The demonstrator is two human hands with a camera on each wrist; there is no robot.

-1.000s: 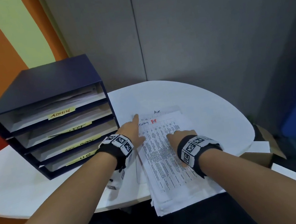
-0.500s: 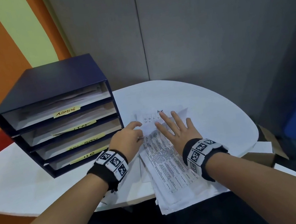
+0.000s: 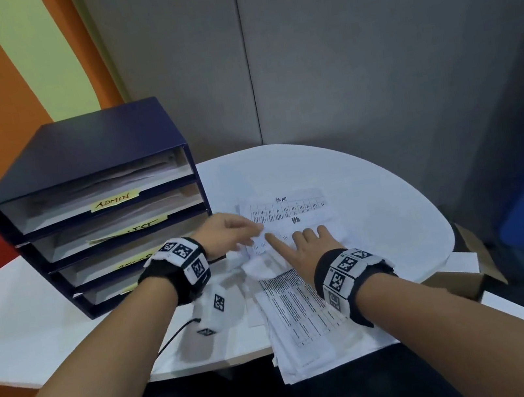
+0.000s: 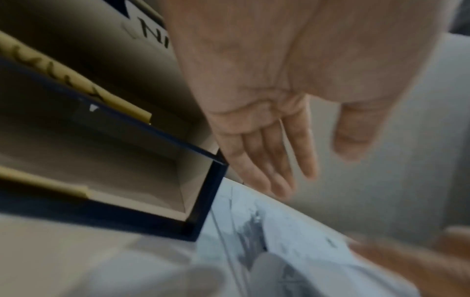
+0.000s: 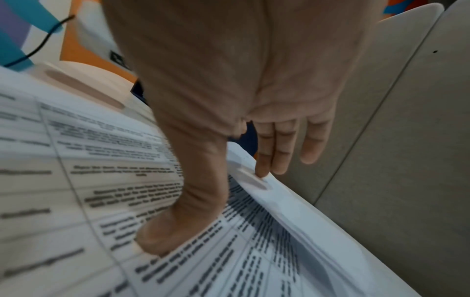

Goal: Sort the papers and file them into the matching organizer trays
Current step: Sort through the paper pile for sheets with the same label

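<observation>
- 1 dark blue organizer point(image 3: 81, 151) with 4 stacked trays stands at 10 o'clock on the counter point(image 3: 372, 187); 4 yellow label strips mark the tray fronts, the top one reading ADMIN point(image 3: 115, 201).
- 1 loose stack of papers point(image 3: 306, 311) lies at 6 o'clock, its near end hanging past the counter's front edge; the top sheet point(image 3: 286, 211), marked "H.R.", is a printed grid, partly lifted and crumpled at its near left corner.
- 2 hands, each with a black wristband carrying white coded tags.
- Left hand point(image 3: 225, 233): grip apart, fingers straight and loose at the top sheet's left edge, just beside the organizer's right corner.
- Right hand point(image 3: 309, 245): grip apart, fingers spread and pressing flat on the papers, thumb down on the print.
- Bare white counter runs from 12 to 3 o'clock, ending in a rounded edge; matte grey wall panels stand behind.
</observation>
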